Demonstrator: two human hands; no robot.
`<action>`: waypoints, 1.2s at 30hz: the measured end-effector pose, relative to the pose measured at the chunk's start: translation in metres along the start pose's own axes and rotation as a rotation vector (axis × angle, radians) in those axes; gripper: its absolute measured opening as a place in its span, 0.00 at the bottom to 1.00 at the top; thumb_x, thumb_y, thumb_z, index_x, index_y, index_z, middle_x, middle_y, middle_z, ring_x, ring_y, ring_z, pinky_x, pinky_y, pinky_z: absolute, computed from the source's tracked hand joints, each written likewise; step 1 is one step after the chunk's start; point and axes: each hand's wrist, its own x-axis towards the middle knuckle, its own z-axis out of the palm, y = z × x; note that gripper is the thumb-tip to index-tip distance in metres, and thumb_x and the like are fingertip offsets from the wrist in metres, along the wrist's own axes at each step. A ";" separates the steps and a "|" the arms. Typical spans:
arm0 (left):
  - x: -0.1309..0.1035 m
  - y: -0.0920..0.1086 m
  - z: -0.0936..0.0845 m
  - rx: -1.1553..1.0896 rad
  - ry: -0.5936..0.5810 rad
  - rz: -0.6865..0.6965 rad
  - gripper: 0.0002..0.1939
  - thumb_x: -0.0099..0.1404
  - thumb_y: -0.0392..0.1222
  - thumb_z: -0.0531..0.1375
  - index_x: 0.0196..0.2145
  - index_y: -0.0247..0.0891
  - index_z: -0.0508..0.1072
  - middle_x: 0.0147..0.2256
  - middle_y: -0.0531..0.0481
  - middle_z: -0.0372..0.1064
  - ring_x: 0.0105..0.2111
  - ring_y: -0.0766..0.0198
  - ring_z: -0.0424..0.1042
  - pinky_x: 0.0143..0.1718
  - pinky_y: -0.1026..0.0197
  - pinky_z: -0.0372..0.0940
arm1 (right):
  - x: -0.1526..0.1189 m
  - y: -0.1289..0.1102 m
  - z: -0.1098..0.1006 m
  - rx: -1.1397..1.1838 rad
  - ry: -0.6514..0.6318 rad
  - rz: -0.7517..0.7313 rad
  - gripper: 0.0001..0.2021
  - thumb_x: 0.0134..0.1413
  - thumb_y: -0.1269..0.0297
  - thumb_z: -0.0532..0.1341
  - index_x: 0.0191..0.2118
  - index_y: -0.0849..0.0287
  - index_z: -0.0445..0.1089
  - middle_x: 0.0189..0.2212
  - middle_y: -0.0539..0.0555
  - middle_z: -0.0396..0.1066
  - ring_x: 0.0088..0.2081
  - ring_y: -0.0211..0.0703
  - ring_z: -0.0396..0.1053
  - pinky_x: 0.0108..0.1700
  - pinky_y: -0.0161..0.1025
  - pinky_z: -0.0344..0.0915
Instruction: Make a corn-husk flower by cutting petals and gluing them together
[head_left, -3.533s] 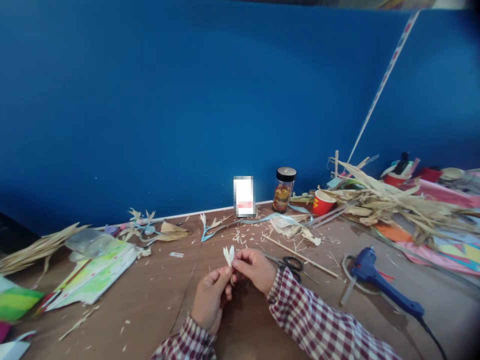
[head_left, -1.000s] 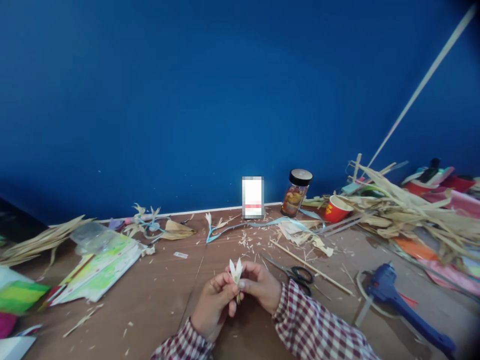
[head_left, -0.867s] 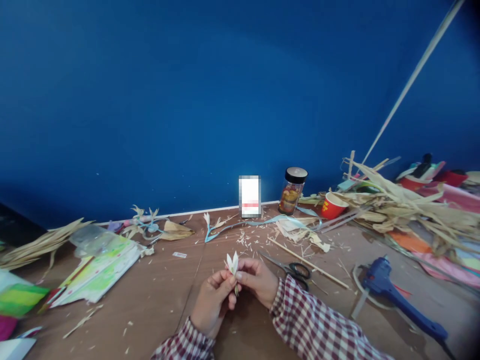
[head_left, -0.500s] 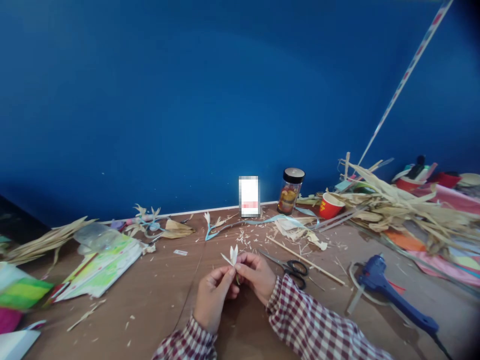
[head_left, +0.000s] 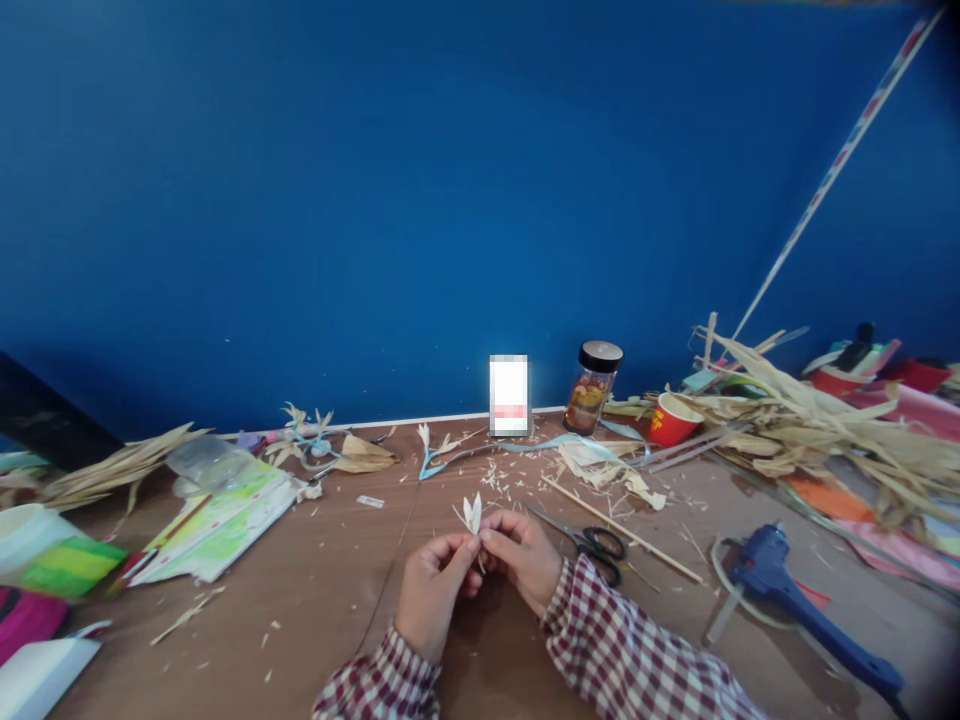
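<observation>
Both hands meet low in the middle of the view, pinching a small flower of pale corn husk petals [head_left: 472,513]. My left hand [head_left: 436,585] is closed, its thumb and fingertips at the flower's base. From the other side my right hand [head_left: 523,557] is closed on the same base, thumb against the left thumb. The petals stick up above the fingertips; the lower end is mostly hidden. Just right of my right hand lies a pair of black-handled scissors [head_left: 602,547]. A thin wooden stick [head_left: 622,530] rests beyond them.
To the right lie a blue glue gun [head_left: 814,610] and a heap of dried husks [head_left: 817,420]. A lidded jar [head_left: 592,390] and a red paper cup [head_left: 673,420] stand near the wall. Painted paper [head_left: 217,525] lies left. Husk scraps litter the brown table [head_left: 300,650].
The whole scene has shifted slightly right and down as the head turned. Petals on the flower have drawn closer together between my fingers; both hands keep their pinch.
</observation>
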 end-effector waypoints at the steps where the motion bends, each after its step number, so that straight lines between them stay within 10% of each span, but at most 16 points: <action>1: 0.000 0.001 0.000 0.015 0.004 0.008 0.12 0.52 0.46 0.60 0.25 0.32 0.72 0.19 0.53 0.67 0.16 0.74 0.61 0.18 0.71 0.57 | 0.000 0.001 0.000 -0.009 0.008 -0.006 0.11 0.40 0.60 0.64 0.27 0.63 0.67 0.18 0.46 0.65 0.19 0.29 0.60 0.23 0.29 0.57; 17: -0.004 0.003 0.003 0.166 0.070 0.139 0.12 0.54 0.46 0.58 0.24 0.33 0.71 0.16 0.55 0.63 0.17 0.72 0.60 0.20 0.69 0.55 | -0.005 -0.003 0.006 -0.151 0.028 -0.103 0.10 0.45 0.60 0.62 0.27 0.64 0.67 0.18 0.47 0.64 0.20 0.31 0.60 0.24 0.30 0.57; 29: -0.004 0.003 0.005 0.008 0.112 0.028 0.16 0.48 0.48 0.62 0.30 0.33 0.74 0.18 0.53 0.67 0.17 0.70 0.64 0.19 0.68 0.60 | -0.002 0.003 0.004 -0.005 0.055 -0.067 0.12 0.40 0.62 0.65 0.32 0.61 0.67 0.23 0.47 0.66 0.23 0.31 0.61 0.26 0.30 0.59; 36: -0.004 0.004 0.003 -0.104 0.135 -0.014 0.14 0.47 0.46 0.63 0.29 0.34 0.74 0.20 0.54 0.68 0.19 0.71 0.65 0.21 0.69 0.63 | -0.008 -0.007 0.009 -0.287 0.078 -0.227 0.07 0.44 0.64 0.61 0.32 0.60 0.68 0.25 0.50 0.67 0.26 0.35 0.63 0.29 0.33 0.62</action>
